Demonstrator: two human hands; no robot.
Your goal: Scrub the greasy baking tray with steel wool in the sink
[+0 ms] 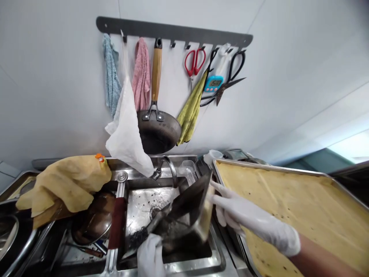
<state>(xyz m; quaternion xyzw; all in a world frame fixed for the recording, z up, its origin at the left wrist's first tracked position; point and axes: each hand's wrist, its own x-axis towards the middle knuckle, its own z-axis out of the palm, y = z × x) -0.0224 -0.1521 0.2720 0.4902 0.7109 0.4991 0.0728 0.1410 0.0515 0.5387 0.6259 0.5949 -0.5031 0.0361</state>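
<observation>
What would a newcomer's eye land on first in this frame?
Probably the two white-gloved hands over the sink: the right hand grips a dark metal tray tilted over the basin, while the left hand holds a scraper-like tool against it. Next, the large yellow-lined baking tray on the right, and the wall rail hung with cloths, a frying pan and scissors.

- Sink (138, 200): stainless steel, glossy, flecked with dark bits.
- Tilted tray (190, 204) over the sink: metal, dull, blackened surface.
- Left hand (150, 257) and right hand (248, 221), at the sink: thin white gloves, smooth, faint sheen.
- Large tray (245, 164) right of the sink: shiny metal rim; yellow sheet (288, 200) inside, matt, dark-speckled.
- Yellow cloth (66, 184) left of the sink: soft, matt, crumpled.
- Pan (158, 130) above the sink: dark matt metal, wooden handle.
- White cloth (127, 134) beside the pan: thin, wrinkled fabric.
</observation>
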